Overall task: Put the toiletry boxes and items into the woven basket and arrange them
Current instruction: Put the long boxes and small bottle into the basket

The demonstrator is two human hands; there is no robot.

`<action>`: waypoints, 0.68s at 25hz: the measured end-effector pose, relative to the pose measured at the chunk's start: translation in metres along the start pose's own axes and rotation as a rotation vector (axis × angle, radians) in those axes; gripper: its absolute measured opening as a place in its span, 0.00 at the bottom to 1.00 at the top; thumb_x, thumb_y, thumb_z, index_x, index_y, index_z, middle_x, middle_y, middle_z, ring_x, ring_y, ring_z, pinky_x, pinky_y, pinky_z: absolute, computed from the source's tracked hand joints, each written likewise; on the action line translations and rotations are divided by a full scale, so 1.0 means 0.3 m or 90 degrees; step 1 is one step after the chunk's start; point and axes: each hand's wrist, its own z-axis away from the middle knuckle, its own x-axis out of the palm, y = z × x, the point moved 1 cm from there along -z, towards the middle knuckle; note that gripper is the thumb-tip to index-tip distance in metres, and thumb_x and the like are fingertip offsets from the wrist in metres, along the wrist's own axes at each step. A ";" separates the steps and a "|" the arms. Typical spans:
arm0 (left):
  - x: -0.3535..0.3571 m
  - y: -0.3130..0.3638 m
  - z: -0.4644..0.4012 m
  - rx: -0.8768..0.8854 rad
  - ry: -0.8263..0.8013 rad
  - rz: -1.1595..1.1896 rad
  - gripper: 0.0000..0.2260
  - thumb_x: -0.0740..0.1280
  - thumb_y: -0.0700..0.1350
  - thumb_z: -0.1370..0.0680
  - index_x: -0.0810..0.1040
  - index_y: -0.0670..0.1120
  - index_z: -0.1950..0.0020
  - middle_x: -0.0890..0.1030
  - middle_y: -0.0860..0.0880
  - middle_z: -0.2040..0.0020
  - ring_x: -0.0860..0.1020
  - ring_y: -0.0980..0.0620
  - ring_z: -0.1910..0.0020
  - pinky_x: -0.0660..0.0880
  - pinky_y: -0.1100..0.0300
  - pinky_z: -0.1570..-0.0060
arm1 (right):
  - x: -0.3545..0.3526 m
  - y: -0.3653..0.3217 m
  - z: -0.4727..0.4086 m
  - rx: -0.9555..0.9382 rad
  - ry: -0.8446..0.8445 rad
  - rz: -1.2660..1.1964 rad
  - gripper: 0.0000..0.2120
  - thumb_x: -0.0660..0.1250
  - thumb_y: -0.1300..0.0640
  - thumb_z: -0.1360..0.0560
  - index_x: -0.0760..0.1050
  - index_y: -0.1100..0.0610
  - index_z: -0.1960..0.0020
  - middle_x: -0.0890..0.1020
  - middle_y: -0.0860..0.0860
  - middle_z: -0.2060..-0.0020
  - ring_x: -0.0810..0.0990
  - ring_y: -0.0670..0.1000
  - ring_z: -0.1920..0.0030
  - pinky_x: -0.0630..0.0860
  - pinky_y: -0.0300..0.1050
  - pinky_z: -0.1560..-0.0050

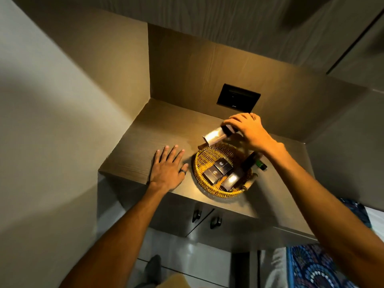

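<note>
A round woven basket (204, 156) sits on the wooden counter (166, 129). Inside lie two dark boxes with white logos (218, 170) side by side, and a third dark box (230, 180) catching glare. A dark bottle (250, 161) leans at the basket's right rim, with a green item (261, 164) beside it. My right hand (248, 129) holds a shiny dark box (215, 136) tilted above the basket's far rim. My left hand (168, 166) lies flat on the counter to the left of the basket, fingers spread, a ring on one finger.
A black wall plate (238, 98) is set in the back panel behind the basket. Walls close the niche on the left and right. Cabinet doors with dark handles (216, 222) hang below the counter. Blue patterned fabric (315, 265) lies at lower right.
</note>
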 end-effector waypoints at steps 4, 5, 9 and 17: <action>-0.001 -0.001 0.003 -0.011 -0.009 0.000 0.30 0.42 0.64 0.16 0.43 0.56 0.16 0.45 0.50 0.14 0.42 0.45 0.16 0.39 0.41 0.19 | 0.103 0.019 0.028 0.002 -0.110 -0.029 0.25 0.71 0.51 0.23 0.72 0.45 0.26 0.74 0.52 0.29 0.66 0.58 0.23 0.56 0.69 0.22; -0.001 -0.002 0.003 -0.010 -0.012 0.003 0.30 0.42 0.64 0.16 0.43 0.56 0.16 0.45 0.50 0.14 0.42 0.45 0.16 0.38 0.41 0.19 | 0.120 0.011 0.021 0.000 -0.118 -0.034 0.25 0.71 0.51 0.23 0.73 0.44 0.26 0.75 0.52 0.29 0.66 0.58 0.23 0.56 0.69 0.22; 0.002 -0.007 0.000 -0.012 -0.013 0.006 0.30 0.42 0.65 0.16 0.43 0.56 0.16 0.44 0.50 0.15 0.42 0.45 0.16 0.37 0.42 0.20 | 0.175 -0.019 -0.003 -0.020 -0.138 -0.043 0.25 0.72 0.50 0.24 0.73 0.42 0.28 0.75 0.51 0.30 0.67 0.58 0.24 0.57 0.68 0.23; 0.016 -0.011 -0.010 -0.010 -0.007 0.009 0.31 0.41 0.65 0.17 0.43 0.56 0.16 0.45 0.50 0.14 0.43 0.45 0.16 0.40 0.41 0.19 | 0.173 0.022 0.041 0.070 0.032 -0.150 0.27 0.69 0.47 0.21 0.69 0.48 0.23 0.69 0.51 0.21 0.56 0.57 0.16 0.51 0.71 0.20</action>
